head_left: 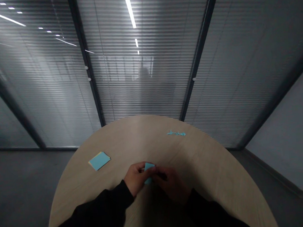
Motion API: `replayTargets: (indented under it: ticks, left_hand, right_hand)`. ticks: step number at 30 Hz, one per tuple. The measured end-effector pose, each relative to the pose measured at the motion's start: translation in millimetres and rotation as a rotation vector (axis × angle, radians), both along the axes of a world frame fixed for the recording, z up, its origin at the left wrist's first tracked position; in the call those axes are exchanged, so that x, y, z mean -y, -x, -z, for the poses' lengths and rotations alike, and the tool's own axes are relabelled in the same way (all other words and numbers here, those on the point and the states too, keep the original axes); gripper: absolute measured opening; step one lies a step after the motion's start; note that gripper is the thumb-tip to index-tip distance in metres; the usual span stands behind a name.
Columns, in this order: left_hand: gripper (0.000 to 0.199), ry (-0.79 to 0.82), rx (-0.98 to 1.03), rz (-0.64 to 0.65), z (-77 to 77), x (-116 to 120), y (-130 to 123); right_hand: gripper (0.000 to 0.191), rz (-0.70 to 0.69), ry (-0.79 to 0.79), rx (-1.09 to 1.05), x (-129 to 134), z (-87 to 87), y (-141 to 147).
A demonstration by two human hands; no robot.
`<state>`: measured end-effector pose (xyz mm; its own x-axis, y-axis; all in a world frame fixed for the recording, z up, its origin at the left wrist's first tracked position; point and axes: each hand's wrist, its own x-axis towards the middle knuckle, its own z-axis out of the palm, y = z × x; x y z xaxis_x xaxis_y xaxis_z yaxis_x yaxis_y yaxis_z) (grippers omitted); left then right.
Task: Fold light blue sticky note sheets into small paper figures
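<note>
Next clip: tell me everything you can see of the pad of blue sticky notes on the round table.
The pad of blue sticky notes is a small, flat rectangular stack of paper, light blue on top, with a yellowish edge showing along its upper and left sides. It lies flat and skewed on the pale wood-look round table, toward the far left of the person's left hand. Only the tabletop touches it; the hand stays apart. Its adhesive strip cannot be seen.

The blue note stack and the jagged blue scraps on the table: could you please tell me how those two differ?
The blue note stack is a tidy rectangle; the jagged blue scraps form a thin, ragged line. The stack shows a yellow edge, the scraps only blue. The stack lies left, the scraps right, near the far rim. Both are light blue and lie on the wooden table.
</note>
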<state>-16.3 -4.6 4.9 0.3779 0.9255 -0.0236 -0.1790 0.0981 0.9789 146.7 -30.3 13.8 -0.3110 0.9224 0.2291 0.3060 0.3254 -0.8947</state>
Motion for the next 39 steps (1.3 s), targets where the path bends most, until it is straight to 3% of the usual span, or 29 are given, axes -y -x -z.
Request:
replayTargets:
  ticks: [8, 18, 20, 25, 29, 32, 35, 39]
  left_hand:
    - [0.035, 0.102, 0.208, -0.164, 2.6, -4, -3]
    - [0.034, 0.069, 0.206, -0.055, 1.4, 3, -7]
    - [0.036, 0.076, 0.186, -0.089, 2.4, 0, -6]
    - [0.041, 0.037, 0.215, -0.311, 1.7, -13, 1]
    - [0.046, 0.011, 0.244, -0.246, -2.6, -12, 4]
    - [0.053, 0.019, 0.184, -0.097, -2.5, -8, 3]
    - [0.043, -0.016, 0.029, 0.051, 0.3, -6, 3]
    - [0.042, -0.056, 0.002, 0.074, 1.9, -5, 2]
  right_hand:
    - [0.023, -0.031, -0.037, 0.258, 5, 4.7, 4]
    - [0.031, 0.016, -0.029, 0.039, -1, 9.0, 4]
    - [0.030, -0.007, -0.028, 0.084, 0, 9.1, 4]
    - [0.027, -0.049, -0.015, 0.197, 5, 7.2, 6]
    - [0.032, -0.002, 0.031, 0.089, 2, 8.7, 4]
    - [0.034, 0.020, 0.034, 0.055, -2, 9.1, 1]
    - [0.035, -0.017, 0.017, 0.023, -1, 8.3, 1]
    - [0.037, -0.017, 0.008, 0.018, 2, 8.7, 2]
